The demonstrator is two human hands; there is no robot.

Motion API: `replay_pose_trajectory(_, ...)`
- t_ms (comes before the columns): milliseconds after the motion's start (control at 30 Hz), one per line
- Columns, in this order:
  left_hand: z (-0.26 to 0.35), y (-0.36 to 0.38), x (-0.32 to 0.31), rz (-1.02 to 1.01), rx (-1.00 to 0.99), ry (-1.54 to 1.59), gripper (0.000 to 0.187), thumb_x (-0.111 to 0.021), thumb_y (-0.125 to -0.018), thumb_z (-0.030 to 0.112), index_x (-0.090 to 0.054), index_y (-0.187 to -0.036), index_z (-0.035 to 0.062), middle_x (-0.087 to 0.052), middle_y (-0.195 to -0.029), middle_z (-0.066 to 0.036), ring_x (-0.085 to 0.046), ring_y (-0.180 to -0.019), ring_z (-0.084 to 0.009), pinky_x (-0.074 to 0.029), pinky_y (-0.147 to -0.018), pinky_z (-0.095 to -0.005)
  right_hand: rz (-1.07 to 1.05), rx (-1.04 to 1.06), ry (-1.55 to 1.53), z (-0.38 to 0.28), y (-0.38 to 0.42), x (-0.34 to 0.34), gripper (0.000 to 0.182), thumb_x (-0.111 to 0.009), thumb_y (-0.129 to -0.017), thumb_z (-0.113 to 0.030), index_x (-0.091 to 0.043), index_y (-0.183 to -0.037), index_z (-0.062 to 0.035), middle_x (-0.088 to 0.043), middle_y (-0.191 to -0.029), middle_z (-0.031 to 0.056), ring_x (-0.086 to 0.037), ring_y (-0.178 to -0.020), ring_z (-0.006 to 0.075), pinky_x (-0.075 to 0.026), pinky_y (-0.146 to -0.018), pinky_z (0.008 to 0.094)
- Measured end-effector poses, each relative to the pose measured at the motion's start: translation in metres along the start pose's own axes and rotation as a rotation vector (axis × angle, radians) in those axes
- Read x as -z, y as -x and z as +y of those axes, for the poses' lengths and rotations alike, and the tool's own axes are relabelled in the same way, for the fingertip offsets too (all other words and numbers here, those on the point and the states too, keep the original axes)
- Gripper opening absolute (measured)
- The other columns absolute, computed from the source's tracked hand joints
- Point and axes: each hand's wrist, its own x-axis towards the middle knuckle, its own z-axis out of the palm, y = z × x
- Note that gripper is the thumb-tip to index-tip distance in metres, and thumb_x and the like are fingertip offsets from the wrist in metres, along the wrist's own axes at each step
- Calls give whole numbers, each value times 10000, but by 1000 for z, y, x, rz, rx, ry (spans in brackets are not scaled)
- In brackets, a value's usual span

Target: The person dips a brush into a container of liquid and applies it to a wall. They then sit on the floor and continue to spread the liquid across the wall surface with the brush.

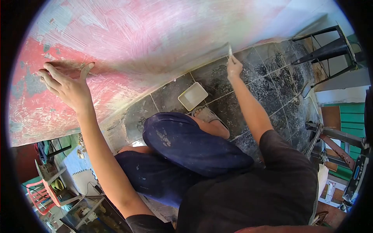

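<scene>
My left hand is spread against the wall, its fingers apart on a patch of worn red paint. Low by the foot of the wall, my right hand grips a small paintbrush with a whitish tip pointing up at the wall surface. White streaks cover much of the pink paint above. Between my hands, a shallow rectangular tub with something pale inside sits on the dark tiles, close to my sandalled foot.
Dark tiled floor with pale smears runs along the wall. A black metal stand is at the upper right. On the right is a metal frame; a red chair and assorted household items are at the lower left.
</scene>
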Motion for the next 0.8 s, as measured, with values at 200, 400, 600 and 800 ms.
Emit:
replay_pose_trajectory(200,1,0,1,-9,-1,-21,1328,-856,-589,665,-284,-1549,-53,-263,-1572,-359,-262,-1479,-495,-348,-1167,-562,-361,204,202,36,166,-110,236,-696,-898,-202,-760,-1007,-3,-733,-835,208,-680,-729,178,-516,-684,391)
replay_pose_trajectory(400,-1,-1,1,-9,-21,-45,1333,-846,-602,691,-284,-1539,-72,-276,-1558,-378,-283,-1471,-494,-367,-1148,-555,-712,204,225,18,180,-103,256,-709,-889,-184,-774,-1105,-62,-762,-894,166,-707,-759,201,-537,-722,359)
replay_pose_trajectory(600,-3,-1,0,4,-16,-43,1318,-850,-589,676,-303,-1537,-57,-286,-1557,-361,-303,-1461,-491,-364,-1157,-566,-198,14,161,45,4,-10,281,-679,-923,-23,-747,-1196,-24,-659,-772,-11,-547,-660,72,-442,-579,259)
replay_pose_trajectory(800,-1,0,-2,20,-17,-31,1334,-863,-574,665,-293,-1542,-54,-287,-1558,-358,-293,-1465,-495,-363,-1154,-566,-103,-190,-95,52,38,-50,272,-665,-917,-13,-742,-1177,6,-672,-798,8,-578,-685,88,-463,-596,270)
